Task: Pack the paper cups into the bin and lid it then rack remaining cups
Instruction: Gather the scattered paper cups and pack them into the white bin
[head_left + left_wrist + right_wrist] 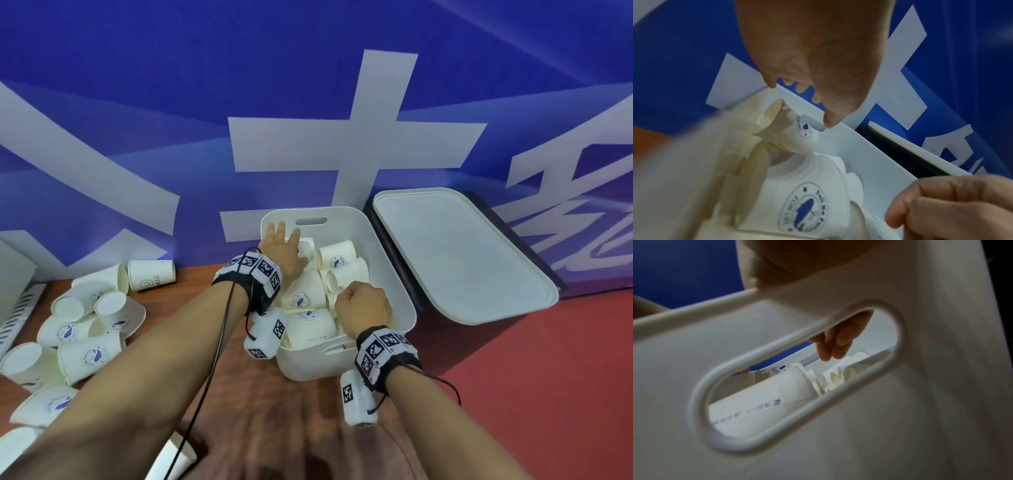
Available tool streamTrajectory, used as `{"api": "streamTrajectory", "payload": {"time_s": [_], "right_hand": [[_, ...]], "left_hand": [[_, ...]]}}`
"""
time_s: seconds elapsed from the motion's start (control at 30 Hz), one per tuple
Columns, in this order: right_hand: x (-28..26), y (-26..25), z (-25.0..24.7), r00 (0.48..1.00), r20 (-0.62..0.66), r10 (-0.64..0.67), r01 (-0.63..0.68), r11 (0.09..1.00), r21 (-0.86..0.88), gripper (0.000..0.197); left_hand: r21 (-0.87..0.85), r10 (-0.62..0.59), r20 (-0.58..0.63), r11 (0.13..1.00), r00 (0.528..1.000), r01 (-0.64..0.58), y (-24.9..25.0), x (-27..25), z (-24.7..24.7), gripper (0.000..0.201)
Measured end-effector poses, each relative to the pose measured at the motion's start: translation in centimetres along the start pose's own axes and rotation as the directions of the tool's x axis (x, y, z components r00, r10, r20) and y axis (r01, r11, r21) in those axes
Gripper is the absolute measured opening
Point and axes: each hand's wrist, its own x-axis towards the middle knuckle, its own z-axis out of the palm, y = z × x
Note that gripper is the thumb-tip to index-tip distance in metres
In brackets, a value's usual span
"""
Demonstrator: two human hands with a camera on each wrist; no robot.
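The white bin (394, 270) stands mid-table, heaped with paper cups (305, 294) lying on their sides. My left hand (281, 247) hovers over the bin's far left corner, fingers spread and straight. In the left wrist view a tilted cup (791, 131) lies just below that hand (813, 78), and nothing is gripped. My right hand (363, 304) is curled into a fist over the cups at the bin's near right. Through the bin's handle slot (797, 378) its fingertips (828, 353) point down at a cup rim, with nothing plainly held. The white lid (459, 257) leans against the wall, right of the bin.
Several loose cups (85, 329) lie scattered on the wooden table to the left, and one more cup (174, 457) sits by my left forearm. A white slotted rack (17, 308) shows at the far left edge. A blue banner wall stands close behind; red surface lies to the right.
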Motion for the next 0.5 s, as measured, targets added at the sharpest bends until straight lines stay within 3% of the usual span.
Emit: {"api": "streamTrajectory", "payload": {"time_s": [0.17, 0.27, 0.4, 0.5], "right_hand": [[-0.2, 0.3, 0.2, 1.000, -0.005, 0.012, -0.012, 1.000, -0.015, 0.027], [-0.2, 0.3, 0.3, 1.000, -0.018, 0.019, -0.020, 0.999, -0.025, 0.026], [0.0, 0.3, 0.3, 0.999, -0.027, 0.022, -0.023, 0.999, -0.038, 0.027], [0.2, 0.1, 0.5, 0.999, -0.032, 0.033, -0.034, 0.999, -0.038, 0.028]], "left_hand": [[-0.224, -0.077, -0.109, 0.973, 0.991, 0.051, -2.8, -1.2, -1.2, 0.059], [-0.280, -0.227, -0.103, 0.941, 0.968, 0.191, -5.4, -2.0, -1.0, 0.048], [-0.378, -0.565, 0.034, 0.756, 0.825, 0.534, -9.5, -3.5, -1.2, 0.047], [-0.356, -0.595, 0.127, 0.720, 0.794, 0.596, -13.5, -4.7, -0.3, 0.035]]}}
